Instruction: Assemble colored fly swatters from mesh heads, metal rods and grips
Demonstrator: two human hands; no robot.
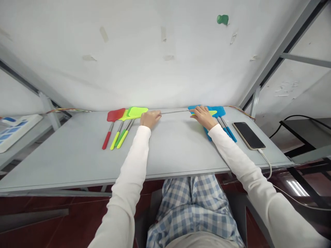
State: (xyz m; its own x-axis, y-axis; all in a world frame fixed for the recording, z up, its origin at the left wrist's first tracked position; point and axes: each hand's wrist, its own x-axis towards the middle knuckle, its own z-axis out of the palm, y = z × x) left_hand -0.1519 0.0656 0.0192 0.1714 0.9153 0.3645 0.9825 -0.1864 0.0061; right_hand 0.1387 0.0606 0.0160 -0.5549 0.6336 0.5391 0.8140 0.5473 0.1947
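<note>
A yellow-green fly swatter (212,113) is stretched sideways above the back of the table, its thin metal telescopic rod drawn out between my hands. My left hand (151,119) is closed around its handle end, and the grip is hidden in the fist. At the other end, my right hand (204,116) pinches the swatter near its head. Left of my left hand lie a red fly swatter (116,115) and several yellow-green and green-handled ones, heads overlapping. Several blue fly swatters (219,111) rest beneath and beside my right hand, partly covered by it.
A phone (249,135) with a white charging cable (266,161) lies right of the blue swatters. The grey table (168,151) backs onto a white wall, with thin wires along its rear edge. A white and blue object (18,130) sits on another surface at the left.
</note>
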